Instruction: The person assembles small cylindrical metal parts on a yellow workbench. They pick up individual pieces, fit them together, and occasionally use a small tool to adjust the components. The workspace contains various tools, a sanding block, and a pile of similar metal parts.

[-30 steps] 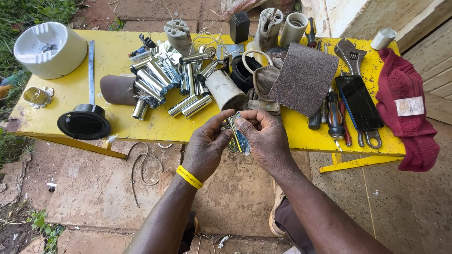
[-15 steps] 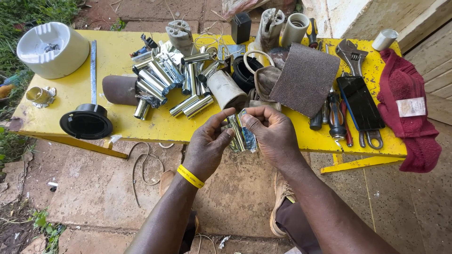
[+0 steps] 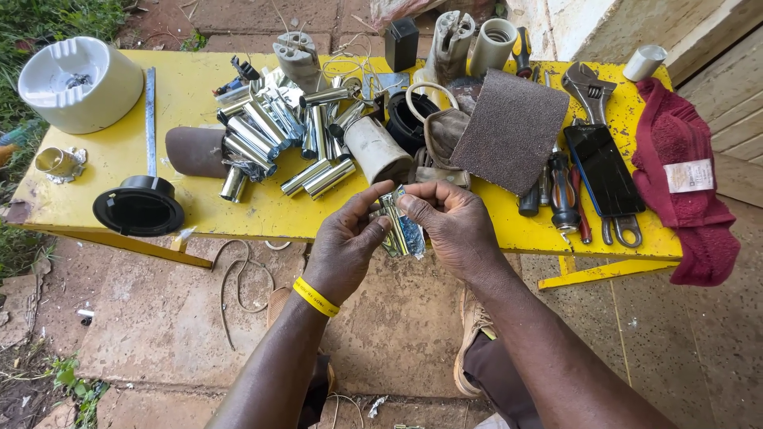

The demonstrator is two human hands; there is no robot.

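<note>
Small shiny metal piece (image 3: 401, 229) sits pinched between both our hands, just in front of the near edge of the yellow surface (image 3: 191, 95). Largest on that surface is the sheet of sandpaper (image 3: 509, 131), then the white bowl (image 3: 79, 83), the red cloth (image 3: 683, 175), the heap of chrome tubes (image 3: 278, 135) and the black ring (image 3: 139, 208). Our left hand (image 3: 346, 246) and right hand (image 3: 453, 226) face each other, fingers (image 3: 373, 202) pressed onto the piece.

Head camera looks steeply down, close, over a yellow table (image 3: 199, 214).
</note>
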